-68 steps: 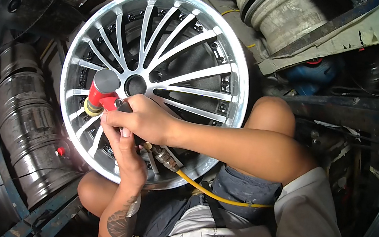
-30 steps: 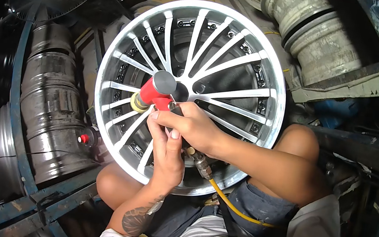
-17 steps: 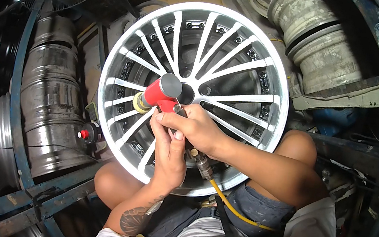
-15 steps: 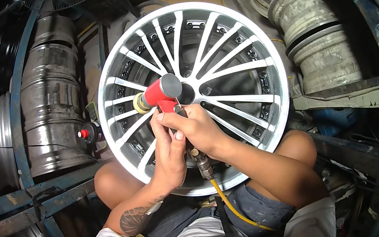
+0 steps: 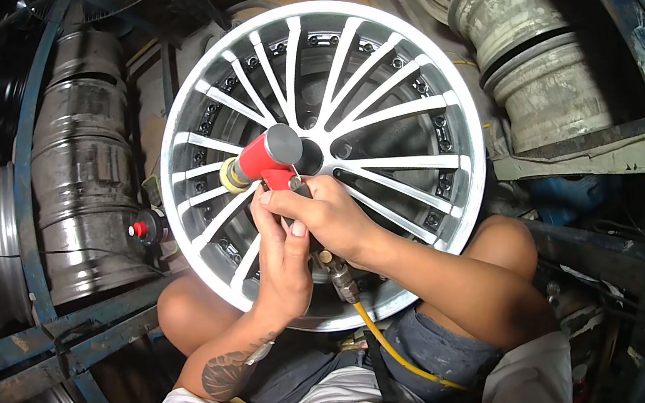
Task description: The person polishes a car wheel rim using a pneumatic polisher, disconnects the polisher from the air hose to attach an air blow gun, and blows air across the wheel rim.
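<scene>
Together, the right hand (image 5: 330, 215) and left hand (image 5: 285, 276) hold 1 red tool (image 5: 260, 156), the right wrapped around it, the left curled on it. It is over 1 silver wheel (image 5: 379, 162), near the middle. 1 yellow hose (image 5: 374, 333) leads to it.

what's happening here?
Someone is seated at a spoked metal wheel, working with a red power tool. The right hand grips the tool by its dark handle, and the left hand is up close beneath it. The tool's yellow pad is over the spokes, left of the center hole; whether it's touching them isn't clear. A yellow hose trails from a metal fitting below the right hand.
</scene>
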A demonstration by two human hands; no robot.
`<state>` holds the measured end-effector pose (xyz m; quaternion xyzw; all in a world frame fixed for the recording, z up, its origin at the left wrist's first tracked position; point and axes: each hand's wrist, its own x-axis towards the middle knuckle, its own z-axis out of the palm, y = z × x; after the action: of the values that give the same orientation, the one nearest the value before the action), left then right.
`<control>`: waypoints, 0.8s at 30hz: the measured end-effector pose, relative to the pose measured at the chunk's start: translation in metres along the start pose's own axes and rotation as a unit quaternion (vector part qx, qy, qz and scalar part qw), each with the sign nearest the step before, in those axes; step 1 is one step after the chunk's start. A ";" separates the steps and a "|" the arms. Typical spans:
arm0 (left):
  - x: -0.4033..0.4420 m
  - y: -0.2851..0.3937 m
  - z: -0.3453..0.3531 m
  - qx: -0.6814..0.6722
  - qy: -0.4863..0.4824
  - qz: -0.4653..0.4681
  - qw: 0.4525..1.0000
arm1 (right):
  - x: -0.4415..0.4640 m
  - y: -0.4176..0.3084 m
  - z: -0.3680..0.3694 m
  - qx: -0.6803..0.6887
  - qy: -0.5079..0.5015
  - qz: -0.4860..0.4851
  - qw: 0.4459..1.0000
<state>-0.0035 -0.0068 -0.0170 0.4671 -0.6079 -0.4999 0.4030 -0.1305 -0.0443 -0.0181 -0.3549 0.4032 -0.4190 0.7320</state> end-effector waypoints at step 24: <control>0.011 0.015 -0.001 -0.073 0.078 0.004 0.994 | -0.029 -0.028 0.001 0.137 -0.061 -0.170 0.974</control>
<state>-0.0073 -0.0172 -0.0022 0.4716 -0.5381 -0.5032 0.4845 -0.1477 -0.0293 0.0145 -0.3390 0.2306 -0.5661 0.7152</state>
